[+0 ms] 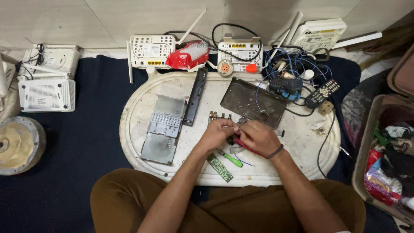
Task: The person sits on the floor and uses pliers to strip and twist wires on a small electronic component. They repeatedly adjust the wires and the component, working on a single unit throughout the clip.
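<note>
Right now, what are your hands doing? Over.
Left hand pinching small part. Right hand gripping red-handled tool. Green screwdriver, green circuit board lying close by.

Just left of the left hand (217, 133) a bare strip of white tray (133, 108) lies open, bounded further left by grey metal panels (163, 128) and a black strip (195, 96); near the wrists a green screwdriver (230, 158) and green circuit board (219, 168) block the way; beyond the fingers stands a dark metal plate (252, 101); right of the right hand (258, 137) bare tray runs to a black cable (324, 140).
</note>
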